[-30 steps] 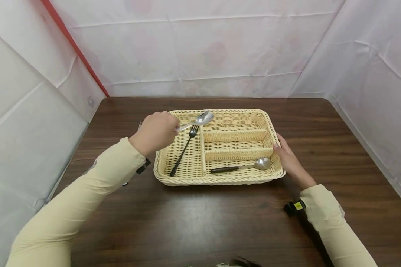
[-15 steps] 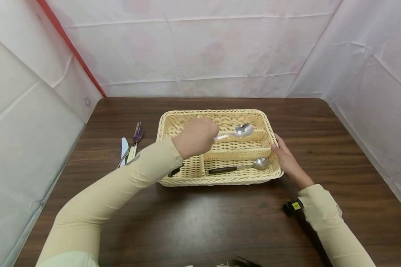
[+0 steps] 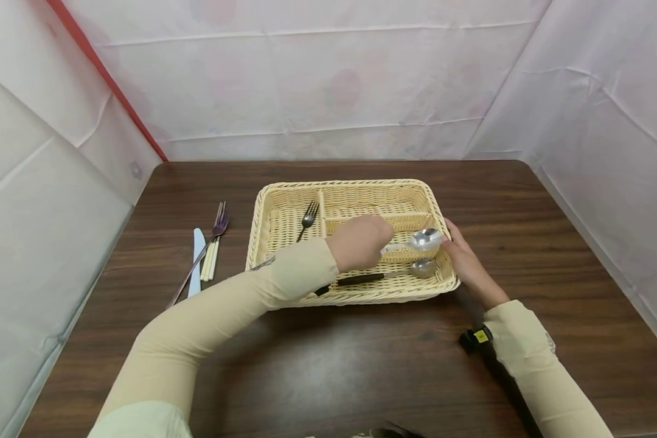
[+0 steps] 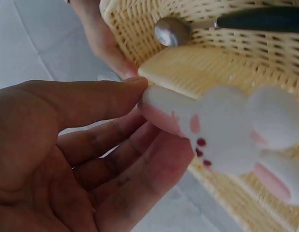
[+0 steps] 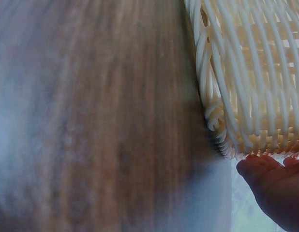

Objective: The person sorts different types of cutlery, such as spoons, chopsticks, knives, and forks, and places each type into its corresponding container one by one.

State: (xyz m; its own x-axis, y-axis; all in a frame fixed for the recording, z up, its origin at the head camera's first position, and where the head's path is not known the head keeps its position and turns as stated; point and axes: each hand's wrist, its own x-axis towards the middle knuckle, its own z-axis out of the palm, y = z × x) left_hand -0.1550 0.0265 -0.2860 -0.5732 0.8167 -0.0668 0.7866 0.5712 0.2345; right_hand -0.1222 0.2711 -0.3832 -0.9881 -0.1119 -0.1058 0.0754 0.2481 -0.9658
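Note:
My left hand point(image 3: 361, 242) pinches a spoon point(image 3: 426, 239) by its white, rabbit-shaped handle point(image 4: 227, 130) between thumb and fingers. The shiny bowl points right, over the front right compartments of a cream wicker cutlery basket point(image 3: 350, 298). In the front compartment lies a black-handled spoon point(image 3: 361, 278), partly overlapped by the held one in the head view. A dark fork point(image 3: 309, 216) rests in the long left compartment, its lower part hidden by the left sleeve. My right hand point(image 3: 465, 258) holds the basket's right end, thumb at the rim, fingers along the outer wall.
Left of the basket on the brown wooden table point(image 3: 328, 377) lie a purplish fork point(image 3: 219, 225), a table knife point(image 3: 196, 267) and pale sticks point(image 3: 210, 261), close together. A white curtain point(image 3: 306, 91) hangs behind the table and along both sides.
My left hand has carried the spoon rightward and toward me, from above the left compartment to the front right of the basket. The right hand keeps its place on the basket.

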